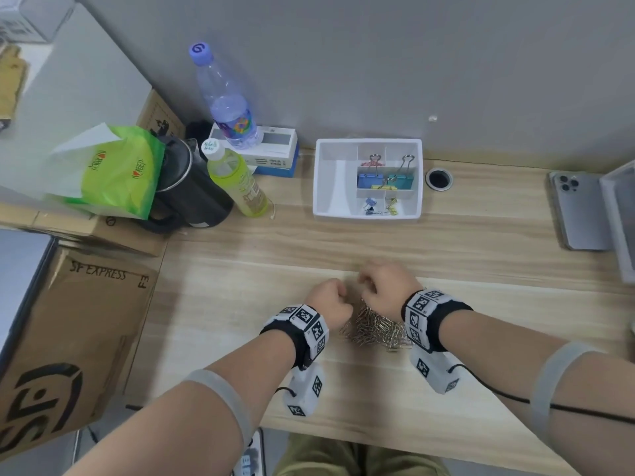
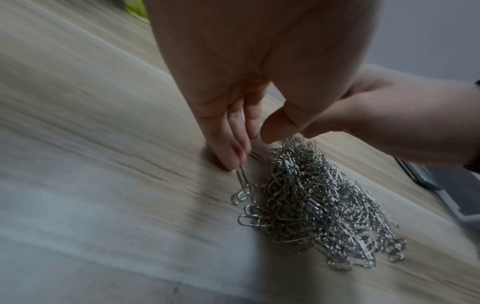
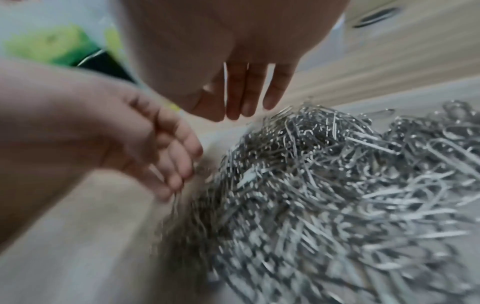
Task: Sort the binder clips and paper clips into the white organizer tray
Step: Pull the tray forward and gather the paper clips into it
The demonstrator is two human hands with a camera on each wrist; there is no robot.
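Observation:
A heap of silver paper clips point(image 1: 374, 328) point(image 2: 311, 205) point(image 3: 324, 185) lies on the wooden table near the front edge. My left hand point(image 1: 330, 298) point(image 2: 249, 148) is at its left side. The fingertips point(image 2: 231, 162) point down onto the table and touch the end of a loose paper clip point(image 2: 242, 185), with the thumb apart. My right hand point(image 1: 385, 283) point(image 3: 241, 107) hovers over the heap's far edge, fingers straight down and holding nothing. The white organizer tray point(image 1: 319, 180) stands at the back and holds a blue binder clip point(image 1: 369, 180), a teal binder clip point(image 1: 402, 180) and small binder clips point(image 1: 371, 206).
At the back left stand a green bottle point(image 1: 237, 183), a clear water bottle point(image 1: 228, 104), a black kettle point(image 1: 192, 197) and a green bag point(image 1: 117, 170). A phone point(image 1: 577, 211) lies at the right by a grey case point(image 1: 618, 218). A cable hole point(image 1: 439, 179) is beside the tray.

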